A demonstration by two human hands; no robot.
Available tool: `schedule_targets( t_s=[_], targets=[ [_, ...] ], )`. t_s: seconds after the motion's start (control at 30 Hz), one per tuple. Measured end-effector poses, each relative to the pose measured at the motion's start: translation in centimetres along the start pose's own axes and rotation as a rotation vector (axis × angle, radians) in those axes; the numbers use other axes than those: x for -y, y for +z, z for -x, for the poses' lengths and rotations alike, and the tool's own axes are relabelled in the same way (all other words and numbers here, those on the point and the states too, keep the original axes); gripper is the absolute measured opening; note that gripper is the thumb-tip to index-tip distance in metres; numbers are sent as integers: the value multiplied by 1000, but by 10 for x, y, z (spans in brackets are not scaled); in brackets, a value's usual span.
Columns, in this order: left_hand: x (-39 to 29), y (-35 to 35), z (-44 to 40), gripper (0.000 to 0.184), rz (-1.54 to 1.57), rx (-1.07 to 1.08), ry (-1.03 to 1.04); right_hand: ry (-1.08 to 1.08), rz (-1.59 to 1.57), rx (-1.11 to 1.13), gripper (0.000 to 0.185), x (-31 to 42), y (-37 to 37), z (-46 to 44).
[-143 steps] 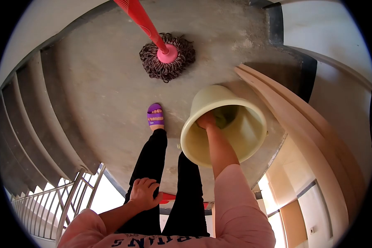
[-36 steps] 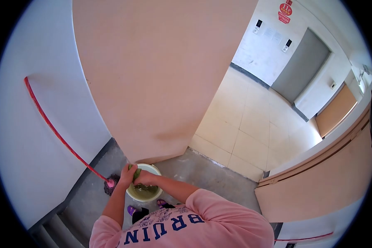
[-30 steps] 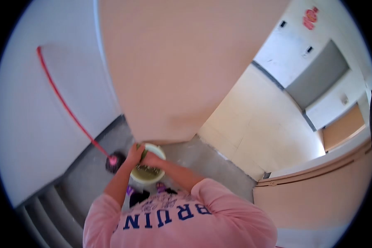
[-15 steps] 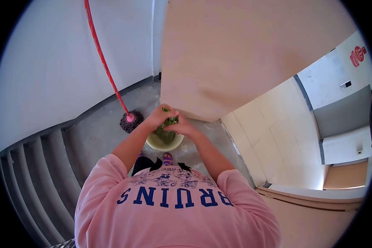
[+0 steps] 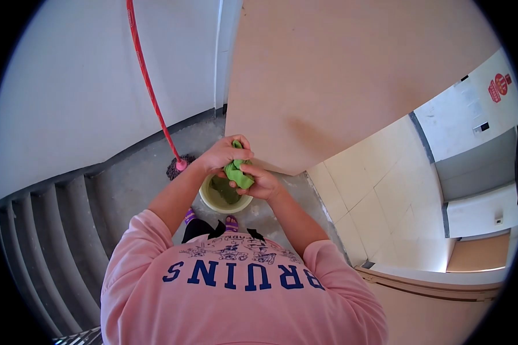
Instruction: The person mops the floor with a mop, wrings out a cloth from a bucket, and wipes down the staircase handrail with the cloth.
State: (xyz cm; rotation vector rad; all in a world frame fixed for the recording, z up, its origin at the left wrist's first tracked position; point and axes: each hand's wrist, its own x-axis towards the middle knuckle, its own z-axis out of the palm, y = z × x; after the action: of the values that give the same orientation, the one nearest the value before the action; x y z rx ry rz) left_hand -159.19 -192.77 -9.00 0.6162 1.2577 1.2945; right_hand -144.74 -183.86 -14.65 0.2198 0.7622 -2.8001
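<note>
A bright green cloth [image 5: 237, 173] is bunched up between my two hands. My left hand [image 5: 229, 153] is closed around its upper end, while my right hand [image 5: 261, 183] grips its lower part, fingers curled under it. Just below them a pale yellow-green basin [image 5: 213, 204] stands on the grey floor, with murky, greenish water [image 5: 224, 188] inside. My hands cover the basin's far rim.
A mop with a red handle [image 5: 149, 86] leans on the white wall, its dark head [image 5: 172, 168] on the floor left of the basin. Grey stairs [image 5: 69, 230] lie to the left. Ahead is a beige door panel [image 5: 339, 75]; tiled floor [image 5: 380, 195] extends at the right.
The green cloth is now lifted higher above the basin and squeezed into a compact bunch; before, it hung down toward the water. My right hand has turned and wrapped around it.
</note>
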Motion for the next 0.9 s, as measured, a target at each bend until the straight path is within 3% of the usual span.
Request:
schedule_targets(
  t_s=[0.1,0.27,0.47,0.67,0.77,0.9],
  targets=[
    [10,-2,-6,18,-313,-2,185,48,53,-88,35,-6,-10,-6],
    [31,-8,-18,18,-464,-56,188,94,254,-333,23,-10,3,-15],
    [53,-8,-24,25,-701,-253,228,93,637,-645,28,-25,0,-30],
    [81,-10,-37,24,-759,-469,220,-11,1021,-667,40,-30,-3,-36],
    [95,-9,-40,26,-713,-576,192,-64,1444,-692,49,-37,-24,-48],
    [94,-7,-18,24,-508,-703,220,-223,1301,-625,57,-44,-46,-48]
  ],
)
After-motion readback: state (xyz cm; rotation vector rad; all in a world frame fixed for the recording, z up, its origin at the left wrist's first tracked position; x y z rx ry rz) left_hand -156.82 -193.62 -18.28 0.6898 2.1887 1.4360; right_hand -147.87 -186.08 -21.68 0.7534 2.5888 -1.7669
